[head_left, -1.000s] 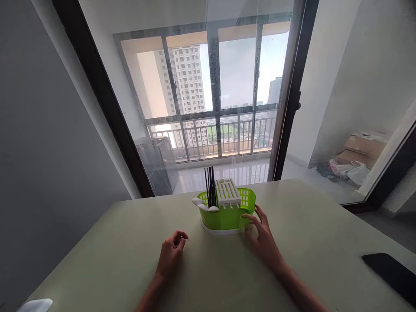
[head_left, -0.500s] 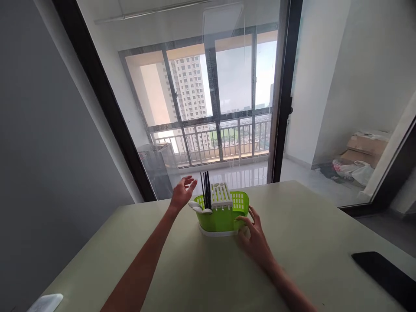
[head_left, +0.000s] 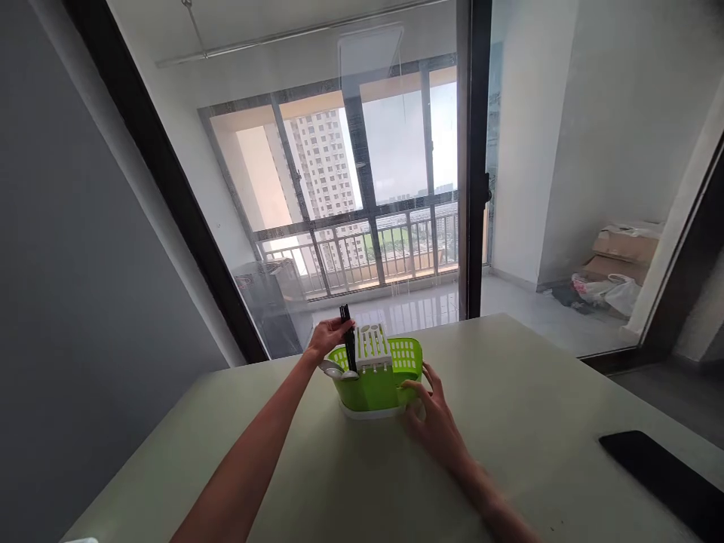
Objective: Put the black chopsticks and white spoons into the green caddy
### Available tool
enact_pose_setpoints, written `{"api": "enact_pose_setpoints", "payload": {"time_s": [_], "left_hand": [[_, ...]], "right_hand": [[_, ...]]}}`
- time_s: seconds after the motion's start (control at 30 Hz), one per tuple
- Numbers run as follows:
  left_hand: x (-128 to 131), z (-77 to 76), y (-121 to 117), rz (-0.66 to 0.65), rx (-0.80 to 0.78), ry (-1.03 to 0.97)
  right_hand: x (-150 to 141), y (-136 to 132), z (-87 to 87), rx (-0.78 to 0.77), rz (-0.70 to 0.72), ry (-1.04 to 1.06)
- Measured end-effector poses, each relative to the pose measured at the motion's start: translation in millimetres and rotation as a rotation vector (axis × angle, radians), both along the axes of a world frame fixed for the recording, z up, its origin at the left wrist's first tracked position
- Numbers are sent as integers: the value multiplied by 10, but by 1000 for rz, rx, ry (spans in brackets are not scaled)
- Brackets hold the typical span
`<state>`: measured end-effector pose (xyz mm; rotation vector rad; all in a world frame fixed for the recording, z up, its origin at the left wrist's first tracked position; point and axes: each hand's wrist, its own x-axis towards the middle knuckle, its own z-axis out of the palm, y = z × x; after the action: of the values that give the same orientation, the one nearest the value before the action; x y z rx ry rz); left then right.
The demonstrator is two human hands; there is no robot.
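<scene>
A green plastic cutlery basket with a white base stands on the pale table. My left hand grips a bundle of black chopsticks near their upper ends; their lower ends are inside the basket's left part. White spoons hang over the left front rim. A white slotted rack sits across the basket's middle. At the basket's right end, my right hand has its fingers curled around the green wall, holding it.
A black flat object, perhaps a phone, lies on the table at right. Beyond the table's far edge are a dark-framed glass door, and cardboard boxes with plastic bags on the floor.
My left hand has moved from beside the chopsticks and closed on them, and they are now gathered into a tighter bundle. My right hand stays on the basket. The view has shifted slightly.
</scene>
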<state>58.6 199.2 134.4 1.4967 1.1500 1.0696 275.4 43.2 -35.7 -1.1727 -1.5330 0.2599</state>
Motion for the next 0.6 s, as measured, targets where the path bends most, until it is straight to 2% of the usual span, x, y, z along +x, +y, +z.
{"api": "enact_pose_setpoints", "payload": {"time_s": [0.1,0.2,0.37,0.43,0.5,0.6], "left_hand": [[-86,54,-2,67,31,-106],[-287,193,1,189,67,-237],[-950,518,-86,465,79,-465],[-1280,603,-214,541,53,-521],[-1594,623,-406,580,8,-541],[-1971,521,-771,584,-100,-500]], "right_hand": [[1,13,-36,-15,0,-2],[0,27,-81,-17,9,-1],[3,41,-128,-18,26,10],[8,41,-138,-19,33,5],[14,38,-150,-24,35,0],[16,32,-171,-27,33,0]]}}
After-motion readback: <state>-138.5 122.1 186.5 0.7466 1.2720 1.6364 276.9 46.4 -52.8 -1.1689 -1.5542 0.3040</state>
